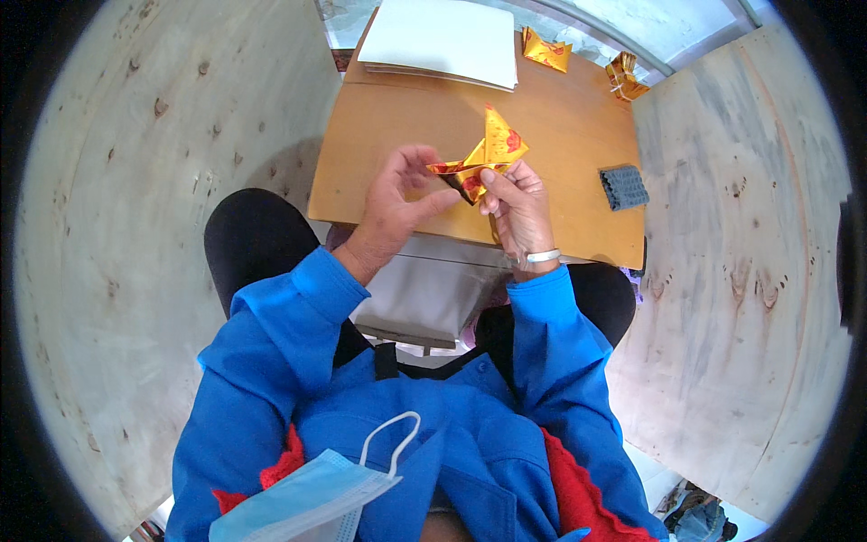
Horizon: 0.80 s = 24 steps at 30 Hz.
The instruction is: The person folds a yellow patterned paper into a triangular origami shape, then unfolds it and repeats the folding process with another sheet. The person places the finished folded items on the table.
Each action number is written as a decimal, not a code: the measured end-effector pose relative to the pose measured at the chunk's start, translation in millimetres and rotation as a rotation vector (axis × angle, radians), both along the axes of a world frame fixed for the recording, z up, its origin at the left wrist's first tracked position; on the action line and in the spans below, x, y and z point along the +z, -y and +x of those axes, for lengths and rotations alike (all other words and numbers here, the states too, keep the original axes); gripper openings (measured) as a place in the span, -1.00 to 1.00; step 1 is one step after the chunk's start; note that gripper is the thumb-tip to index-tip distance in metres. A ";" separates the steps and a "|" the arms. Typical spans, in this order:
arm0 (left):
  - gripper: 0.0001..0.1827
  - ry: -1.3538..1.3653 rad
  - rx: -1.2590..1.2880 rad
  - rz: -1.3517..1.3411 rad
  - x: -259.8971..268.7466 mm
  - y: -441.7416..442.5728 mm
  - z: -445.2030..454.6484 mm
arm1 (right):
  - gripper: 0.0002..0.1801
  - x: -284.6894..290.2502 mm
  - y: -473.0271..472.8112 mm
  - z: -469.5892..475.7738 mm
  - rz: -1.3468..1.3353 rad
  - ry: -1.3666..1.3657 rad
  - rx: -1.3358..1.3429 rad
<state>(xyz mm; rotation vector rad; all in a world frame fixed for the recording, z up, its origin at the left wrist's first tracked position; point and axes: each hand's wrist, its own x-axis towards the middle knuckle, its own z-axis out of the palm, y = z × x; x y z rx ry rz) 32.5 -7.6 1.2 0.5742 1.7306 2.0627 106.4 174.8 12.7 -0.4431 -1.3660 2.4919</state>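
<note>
Gold foil paper with red print (498, 146) is folded into a pointed shape, one triangular flap standing up and a narrow tip reaching left. My right hand (518, 203) pinches its right side between thumb and fingers; a silver-coloured bangle (544, 256) circles that wrist. At the left tip is my left hand (403, 190), thumb and fingers apart and the fingers blurred. Its thumb lies close to the lower corner of the foil; whether it touches is unclear. Both hands are above the near part of a wooden tabletop (406, 122).
A stack of white sheets (440, 40) lies at the far left of the tabletop. Beyond the hands are a folded gold piece (546, 53) and a tied gold bundle (624, 78). A ridged grey item (624, 188) rests at right. Pale wooden panels (169, 169) flank both sides.
</note>
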 end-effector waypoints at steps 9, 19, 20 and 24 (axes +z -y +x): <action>-0.73 0.262 -0.053 0.132 3.6 -6.6 19.1 | -0.88 9.6 24.3 11.1 -0.011 -0.011 -0.020; -0.82 0.380 -0.066 0.103 3.7 -5.9 18.8 | -0.88 -0.6 21.8 22.1 0.104 -0.007 0.006; -0.82 0.391 -0.065 0.098 4.3 -5.5 19.3 | -0.87 -1.2 21.6 22.8 0.120 0.009 0.007; -0.80 0.400 -0.060 0.098 5.0 -4.8 20.2 | -0.85 -1.6 23.3 23.2 0.112 -0.022 0.003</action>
